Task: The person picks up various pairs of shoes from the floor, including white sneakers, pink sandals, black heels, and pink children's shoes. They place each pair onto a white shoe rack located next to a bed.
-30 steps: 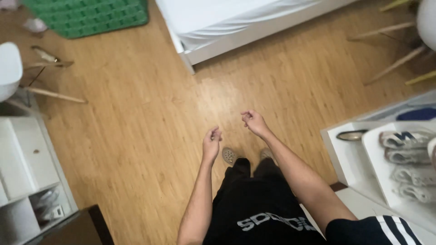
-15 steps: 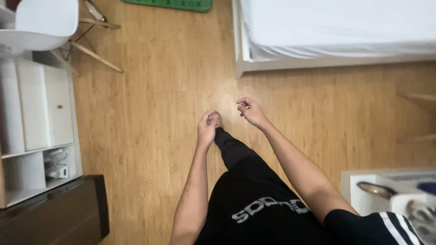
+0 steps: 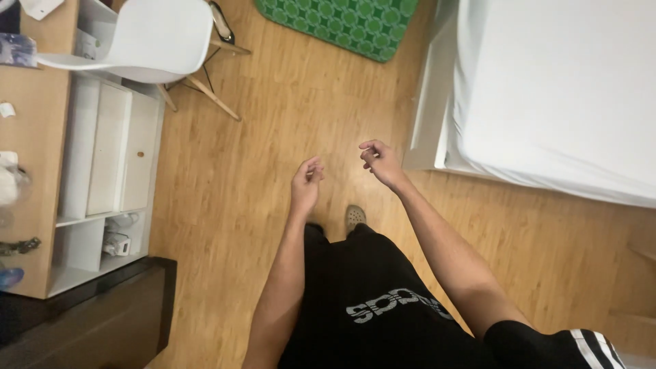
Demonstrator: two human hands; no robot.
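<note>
The wooden floor [image 3: 260, 171] is filling most of the frame. The white bed [image 3: 560, 89] is occupying the upper right, with its near corner reaching toward the centre. A white shelf unit [image 3: 102, 150] is standing along the left edge. A white chair [image 3: 137, 34] is sitting above it at the upper left, and a dark cabinet [image 3: 82, 321] is lying at the lower left. A green patterned mat [image 3: 342, 24] is showing at the top centre.

Both arms are extending forward over the floor at mid-frame. The left hand [image 3: 305, 183] is curling loosely, its fingertips gathering against the thumb and gripping nothing visible. The right hand [image 3: 379, 160] is doing the same, with the forefinger meeting the thumb and nothing visible between them. The right hand is hovering near the bed corner but apart from it. A grey shoe [image 3: 354, 216] is planting on the floor just below the hands.

Judged from this, the person is standing or walking beside the bed with empty hands. Any grasp would call for uncurling the fingers and reaching right to the bed edge, the nearest item.
</note>
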